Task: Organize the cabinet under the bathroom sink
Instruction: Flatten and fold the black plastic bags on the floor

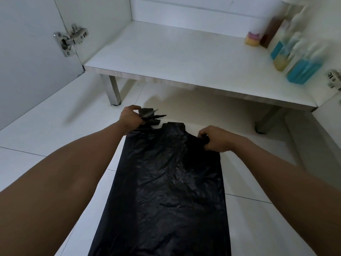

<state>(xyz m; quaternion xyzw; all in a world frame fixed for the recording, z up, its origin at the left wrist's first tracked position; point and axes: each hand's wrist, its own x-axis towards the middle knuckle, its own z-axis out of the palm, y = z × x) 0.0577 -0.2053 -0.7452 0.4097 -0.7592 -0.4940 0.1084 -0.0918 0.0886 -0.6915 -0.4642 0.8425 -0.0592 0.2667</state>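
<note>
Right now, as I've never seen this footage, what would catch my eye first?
A big black plastic bag fills the middle, over the white floor tiles, with the left hand gripping one bunched handle and the right hand pinching the other. Behind it, the open cabinet's white shelf holds blurred blue and yellow bottles at its right side.

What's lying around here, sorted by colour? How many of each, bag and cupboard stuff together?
Black plastic bag: 1
Blue bottles: 2
Yellow bottle: 1
Brown container: 1
Pink-and-yellow item: 1
Total: 6. The cupboard things are blurred, so more may stand at the right edge.
</note>
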